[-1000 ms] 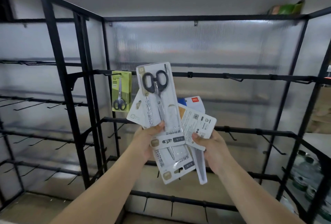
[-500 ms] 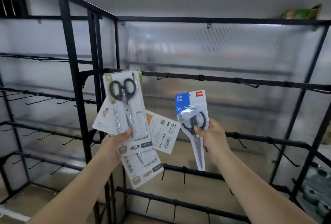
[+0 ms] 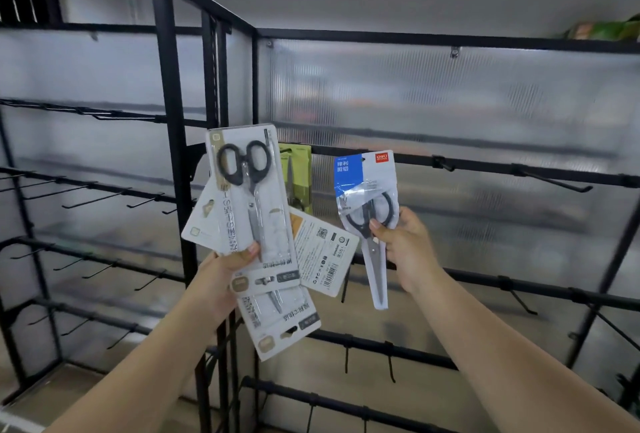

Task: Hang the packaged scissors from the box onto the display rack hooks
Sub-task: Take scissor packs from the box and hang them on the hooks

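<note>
Before black rack; right hand pinches blue-topped scissors pack mid-length.

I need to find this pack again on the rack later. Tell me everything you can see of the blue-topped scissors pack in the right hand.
The blue-topped clear plastic scissors pack has a blue-and-white header with a small red logo. Inside are black-handled scissors, steel blades pointing down. It is held upright, slightly tilted, before the black rack's rail. The right hand pinches it at the handles; nothing else touches it.

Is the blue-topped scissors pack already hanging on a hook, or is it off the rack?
Off the rack. The right hand grips the blue-topped scissors pack in front of the rail, and no hook passes through its top.
</note>
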Demonstrator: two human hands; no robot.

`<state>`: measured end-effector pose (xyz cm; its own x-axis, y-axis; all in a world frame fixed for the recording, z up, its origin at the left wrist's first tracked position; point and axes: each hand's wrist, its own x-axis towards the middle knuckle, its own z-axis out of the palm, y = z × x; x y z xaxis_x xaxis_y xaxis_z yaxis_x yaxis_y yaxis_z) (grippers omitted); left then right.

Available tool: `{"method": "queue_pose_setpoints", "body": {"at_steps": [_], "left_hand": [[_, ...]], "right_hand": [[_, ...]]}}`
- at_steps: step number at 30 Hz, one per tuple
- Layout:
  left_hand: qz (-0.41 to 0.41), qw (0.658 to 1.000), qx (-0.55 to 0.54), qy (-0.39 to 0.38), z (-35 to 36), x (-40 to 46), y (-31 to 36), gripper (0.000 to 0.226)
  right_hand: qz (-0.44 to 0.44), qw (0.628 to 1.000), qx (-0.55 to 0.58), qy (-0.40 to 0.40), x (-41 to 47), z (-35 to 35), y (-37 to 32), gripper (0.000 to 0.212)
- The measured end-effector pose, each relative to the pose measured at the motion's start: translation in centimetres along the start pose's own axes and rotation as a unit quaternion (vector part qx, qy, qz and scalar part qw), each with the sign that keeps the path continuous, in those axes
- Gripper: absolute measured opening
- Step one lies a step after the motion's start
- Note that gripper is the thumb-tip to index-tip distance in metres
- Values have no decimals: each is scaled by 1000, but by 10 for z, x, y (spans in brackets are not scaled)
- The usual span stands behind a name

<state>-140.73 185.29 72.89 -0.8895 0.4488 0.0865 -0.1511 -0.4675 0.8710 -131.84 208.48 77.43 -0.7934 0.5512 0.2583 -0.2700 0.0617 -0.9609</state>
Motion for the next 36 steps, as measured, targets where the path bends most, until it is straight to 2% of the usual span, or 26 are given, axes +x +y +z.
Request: {"method": "queue_pose_setpoints", "body": {"at_steps": [8,17,23,27,33,36], "left_hand": [[-32,998,-42,-38,-19,35,6,43],[-43,997,-11,-60,-31,62,0,44],[-48,996,-7,-74,-30,71,-7,49],[-47,995,-2,-83,-28,78,-13,43],[-42,995,-20,-89,-20,87,-11,28],[-30,995,-25,-90,-15,90,-8,35]], "right_hand": [[45,996,29,67,18,29,18,16],[66,991,39,107,20,40,34,24],[44,993,50,93,19,37,41,19],[23,995,57,73,22,32,40,10],[22,996,65,57,31,23,41,10],[40,994,85,56,39,21,42,16]]}}
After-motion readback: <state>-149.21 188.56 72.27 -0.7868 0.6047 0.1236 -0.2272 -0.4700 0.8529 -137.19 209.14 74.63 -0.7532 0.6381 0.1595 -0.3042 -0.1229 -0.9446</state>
